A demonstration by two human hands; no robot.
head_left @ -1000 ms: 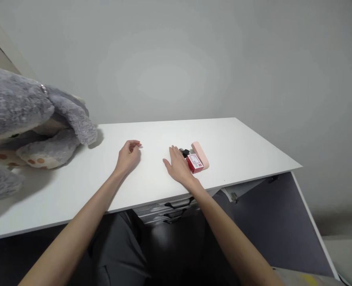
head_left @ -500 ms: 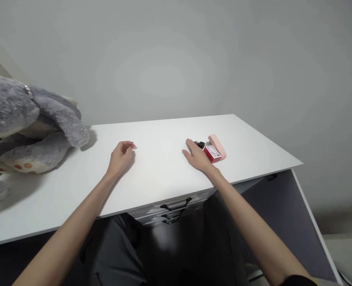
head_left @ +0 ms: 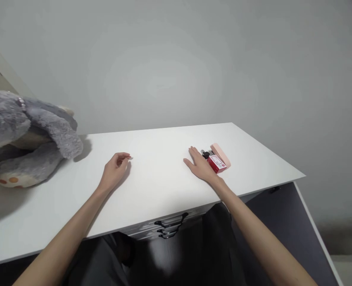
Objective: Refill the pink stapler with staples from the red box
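Observation:
My right hand lies flat and open on the white desk, fingers stretched out, its outer edge touching a small red box. A pink oblong case lies just behind the box, and a small black item sits by my fingertips. My left hand rests on its side on the desk to the left, fingers loosely curled with nothing visible in them.
A large grey plush toy with spotted paws lies on the desk's left end. A plain wall runs behind the desk. Drawers with black handles sit under the desk front. The desk's right edge ends near the pink case.
The view shifted, so the toy and desk sit lower and further left in the picture. My right hand has kept against the red box; my left hand stays curled.

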